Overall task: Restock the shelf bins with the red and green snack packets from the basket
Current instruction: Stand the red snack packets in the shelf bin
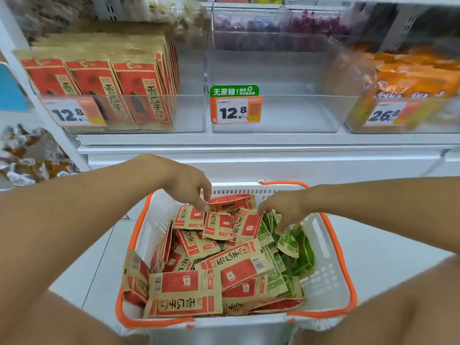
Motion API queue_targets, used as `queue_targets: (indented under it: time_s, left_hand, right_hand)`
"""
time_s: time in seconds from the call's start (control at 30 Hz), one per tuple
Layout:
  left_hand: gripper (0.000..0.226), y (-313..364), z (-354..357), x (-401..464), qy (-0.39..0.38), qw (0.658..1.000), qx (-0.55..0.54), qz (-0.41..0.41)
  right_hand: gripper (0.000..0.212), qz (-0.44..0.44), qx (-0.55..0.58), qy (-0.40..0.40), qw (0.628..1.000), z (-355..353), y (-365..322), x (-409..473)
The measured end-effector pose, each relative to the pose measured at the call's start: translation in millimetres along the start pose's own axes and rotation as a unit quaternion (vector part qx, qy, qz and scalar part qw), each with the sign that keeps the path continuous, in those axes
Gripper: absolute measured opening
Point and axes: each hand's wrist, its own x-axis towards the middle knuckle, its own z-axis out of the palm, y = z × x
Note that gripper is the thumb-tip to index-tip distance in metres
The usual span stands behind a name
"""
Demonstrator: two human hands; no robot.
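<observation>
A loose heap of red-and-kraft paper snack packets (196, 277) is seen filling most of the white plastic basket with orange rim and handles (331, 277), with the green-and-kraft paper snack packets (288, 247) crowded along its right side, several standing on edge. The left hand (191, 188) is lowered to the far end of the heap, its fingertips touching the top edge of a red packet; whether that grip is closed on the packet or only resting on it cannot be told. The right hand (286, 207) is held over the green packets with fingers spread and pointing down, touching their tops, nothing yet clasped. Because the packets overlap and lean on one another, a neighbour could be dragged up with the chosen one and spilled over the rim, and a red packet could be carried along with the green by mistake. Above the basket, the left clear plastic shelf bin (189, 113) is partly stocked with upright red packets, with free space left at its right end, while the middle clear bin with the green no-sugar tag (298, 115) appears empty and is judged to be meant for the green ones. The right-hand bin of orange bags (413, 78) stands just beside it. The white shelf ledge (249, 155) juts out between basket and bins, so packets must be lifted over it.
</observation>
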Motion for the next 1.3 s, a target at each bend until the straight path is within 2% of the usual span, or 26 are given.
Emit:
queue_targets:
  time_s: [0.1,0.23,0.3,0.37,0.47,0.6,0.67,0.73,0.83,0.93,1.0,1.07,1.1,1.13,1.23,1.3]
  left_hand:
    - [0.048,-4.0,-1.2,5.7,-0.008,1.0,0.003,-0.015]
    - [0.048,-8.3,0.0,13.3,-0.021,0.999,0.013,-0.028]
    - [0.047,-11.3,2.2,16.6,-0.027,0.999,0.016,-0.03]
    - [0.046,-14.7,3.8,18.6,-0.03,0.999,0.005,-0.031]
    - [0.047,-19.0,4.2,19.4,-0.03,0.999,-0.003,-0.033]
    - [0.048,-21.6,2.7,19.0,-0.032,0.999,0.002,-0.03]
    - [0.049,-23.1,-0.1,16.8,-0.021,0.999,-0.004,-0.027]
    - [0.054,-25.1,-2.4,14.2,0.001,0.999,-0.016,-0.033]
    - [0.074,-28.5,-6.1,7.9,0.047,0.996,-0.059,-0.047]
    - [0.091,-33.2,-9.6,-1.8,0.089,0.977,-0.191,-0.032]
    - [0.081,-33.2,-12.0,-9.6,0.112,0.944,-0.311,0.018]
    - [0.052,-32.4,-15.7,-15.7,0.145,0.903,-0.395,0.082]
    - [0.037,-32.0,-17.7,-17.8,0.172,0.885,-0.419,0.105]
    - [0.028,-31.1,-19.5,-20.1,0.209,0.868,-0.435,0.119]
    - [0.021,-36.4,-24.0,-21.8,0.37,0.833,-0.396,0.114]
    - [0.023,-43.1,-26.7,-22.2,0.481,0.793,-0.357,0.112]
  right_hand:
    - [0.084,-0.051,-0.047,0.026,0.997,7.3,3.5,22.5]
    - [0.081,-0.138,-0.202,0.056,0.968,32.7,-13.5,43.9]
    - [0.087,-0.115,-0.272,0.047,0.954,49.5,-22.4,54.4]
    - [0.093,-0.082,-0.295,0.025,0.952,63.7,-26.7,61.0]
    - [0.077,-0.09,-0.249,0.083,0.961,63.9,-20.9,68.6]
    - [0.025,-0.093,-0.151,0.17,0.969,27.0,-8.3,64.7]
    - [0.017,-0.059,-0.09,0.208,0.972,4.0,-0.9,54.7]
    - [0.02,-0.03,0.009,0.264,0.964,-15.1,6.7,40.9]
    - [0.026,-0.01,0.225,0.341,0.913,-34.9,12.3,15.2]
    - [0.019,-0.006,0.491,0.329,0.807,-52.1,-1.7,-18.3]
    - [0.014,-0.042,0.595,0.322,0.735,-66.2,-17.0,-39.1]
    - [0.016,-0.109,0.66,0.326,0.668,-83.3,-31.8,-57.0]
    - [0.018,-0.141,0.667,0.337,0.649,-92.2,-37.5,-64.1]
    - [0.019,-0.162,0.648,0.359,0.652,-100.7,-41.9,-70.7]
    - [0.022,-0.151,0.462,0.452,0.748,-119.3,-53.0,-87.0]
    - [0.017,-0.139,0.348,0.5,0.781,-124.9,-59.8,-90.4]
